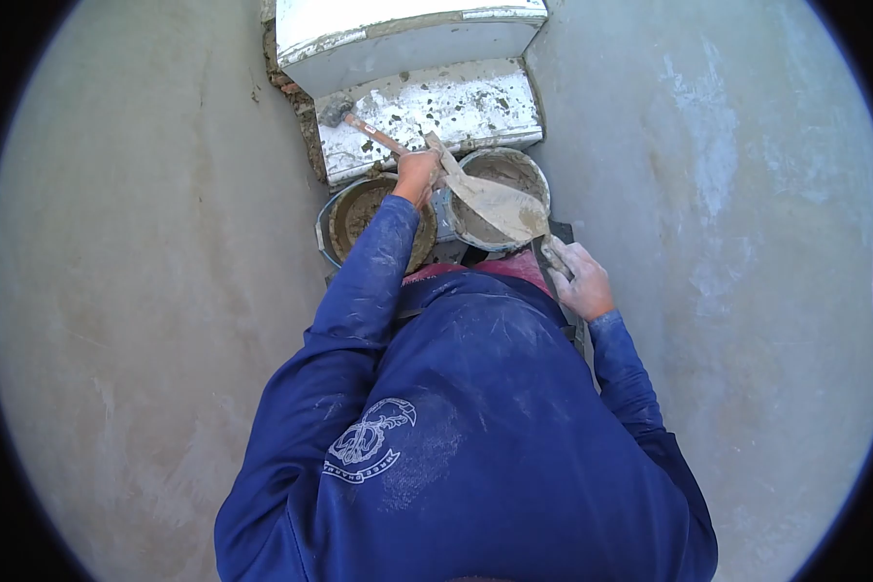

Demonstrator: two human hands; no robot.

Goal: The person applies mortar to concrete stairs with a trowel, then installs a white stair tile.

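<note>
My left hand (418, 178) is closed where the wooden handle of a hammer-like tool (373, 133) meets it. That tool's dark, lumpy head lies over the step to the upper left. In my right hand (582, 279) is the handle of a mortar-caked trowel (500, 202). Its pale, broad blade points up and left, over one bucket, and narrows close to my left fingers. Grey wet mix fills part of the right bucket (547, 179). Beneath my left forearm stands another bucket (325, 236) with a mix-smeared pan or bowl at its mouth, partly covered by my sleeve.
A white, splattered step (495, 102) lies just beyond the buckets, with a higher white step (407, 63) behind it. Smooth grey walls or surfaces (145, 291) extend on both sides. Crumbly rough mortar (306, 121) runs along the steps' left edge.
</note>
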